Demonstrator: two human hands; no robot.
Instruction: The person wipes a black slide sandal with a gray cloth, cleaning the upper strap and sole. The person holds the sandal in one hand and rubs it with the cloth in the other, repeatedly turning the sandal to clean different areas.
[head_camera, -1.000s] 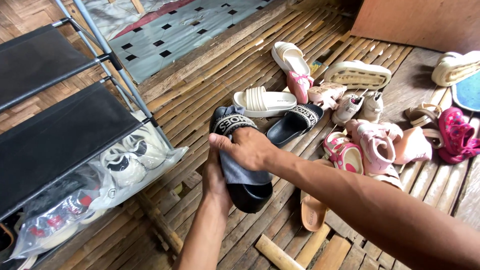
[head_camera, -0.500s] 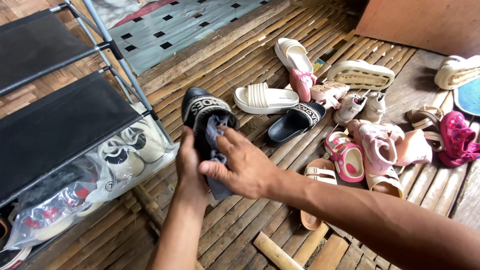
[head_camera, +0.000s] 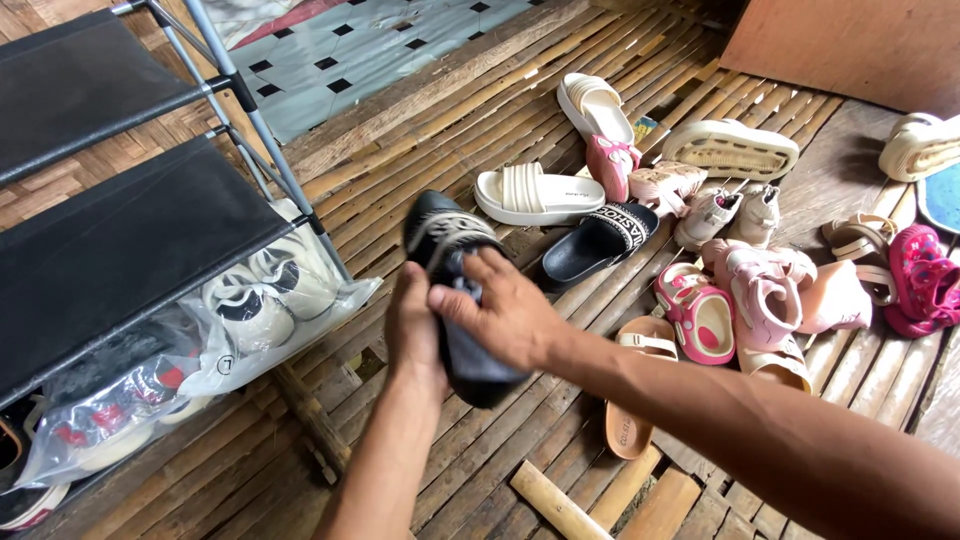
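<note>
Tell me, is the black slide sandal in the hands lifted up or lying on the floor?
Lifted: the left hand and right hand grip the black slide sandal above the bamboo floor.

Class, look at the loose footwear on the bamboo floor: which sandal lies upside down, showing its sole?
The cream sandal at the far right, beyond the small pink shoes. Its ridged sole faces up; the cream slide and black slide lie strap-up.

Black slide sandal (head_camera: 455, 290), strap patterned white. Cream slide (head_camera: 535, 193). Pink children's sandals (head_camera: 700, 315). Shoe rack (head_camera: 110, 240) shelves black. Floor mat (head_camera: 340, 45) grey-blue, black diamonds.
</note>
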